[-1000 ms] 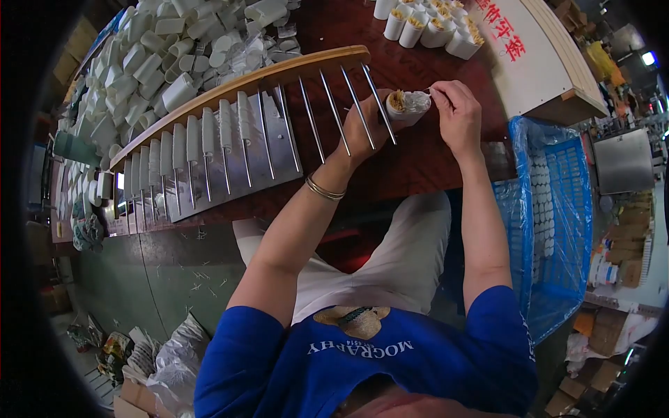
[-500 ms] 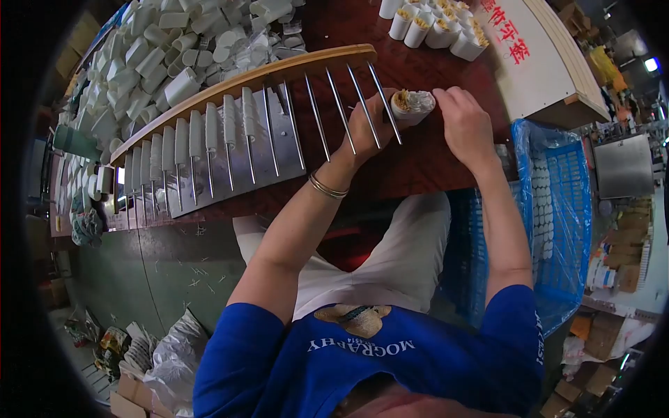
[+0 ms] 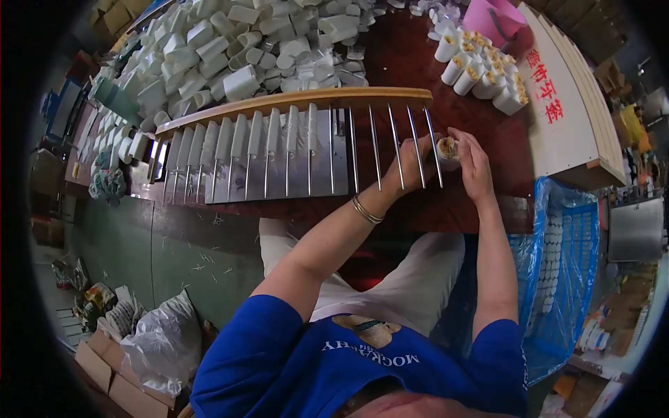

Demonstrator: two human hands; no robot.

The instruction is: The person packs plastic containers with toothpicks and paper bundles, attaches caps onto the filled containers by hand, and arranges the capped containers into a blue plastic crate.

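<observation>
A white toothpick container (image 3: 448,148), its open end showing pale brown tips, stands between my two hands over the dark red table. Around its left side my left hand (image 3: 412,164) is closed, partly hidden behind the metal rods. My right hand (image 3: 477,168) presses its fingers along the container's right side, with the thumb side hidden. Just left of the container is a rack with a wooden bar (image 3: 293,97) and long metal rods. White sleeve-like pieces (image 3: 239,134) sit on many of these rods, while the rods nearest my left hand are bare.
A heap of white plastic containers (image 3: 209,49) covers the back left. Filled toothpick containers (image 3: 481,70) stand together at the back right by a pink bucket (image 3: 493,22). A pale board (image 3: 568,104) borders the right, above a blue basket (image 3: 575,244) lined with plastic.
The view has shifted, so the table sits lower and further right. My right hand has moved in from beside the container to its side, and the container now points its open end toward me.
</observation>
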